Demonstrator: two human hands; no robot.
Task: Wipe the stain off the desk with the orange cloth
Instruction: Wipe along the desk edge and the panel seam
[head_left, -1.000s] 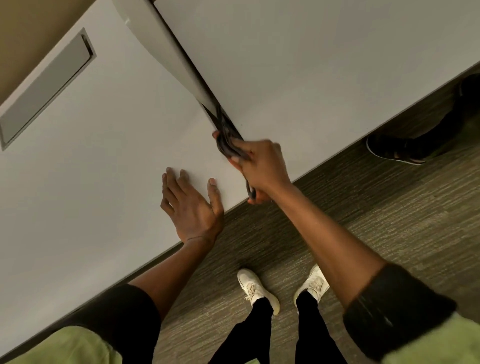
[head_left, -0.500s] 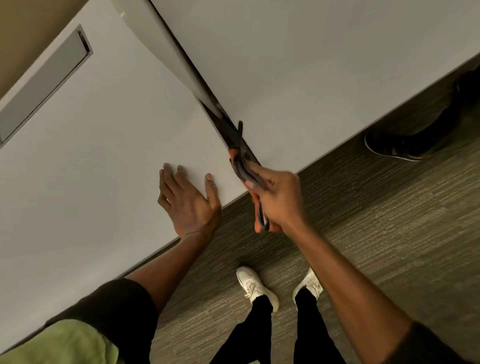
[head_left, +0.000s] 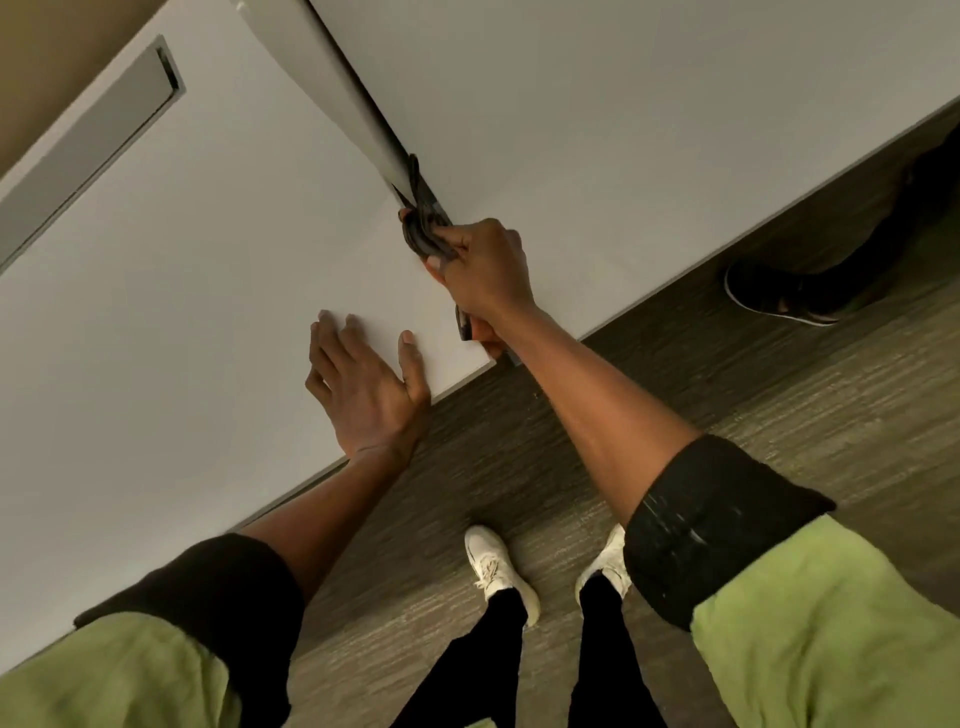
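Observation:
My right hand (head_left: 485, 270) grips a bunched cloth (head_left: 423, 234) that looks dark grey here, with an orange edge showing in the earlier frames. The cloth is pressed into the gap between the white desk (head_left: 208, 270) and the upright grey divider panel (head_left: 332, 78), near the desk's front corner. A tail of the cloth hangs below my wrist at the desk edge. My left hand (head_left: 363, 395) lies flat on the desk top, fingers spread, just left of the corner. No stain is visible on the desk.
A second white desk surface (head_left: 623, 104) lies right of the divider. A grey cable-tray flap (head_left: 93, 135) is set into the desk's far left. Someone else's dark shoe (head_left: 779, 296) stands on the carpet at right. My white shoes (head_left: 498, 571) are below the desk edge.
My right hand pulled the cloth out along the gap toward the desk edge, then pushed it back in along the divider. My left hand stayed flat on the desk.

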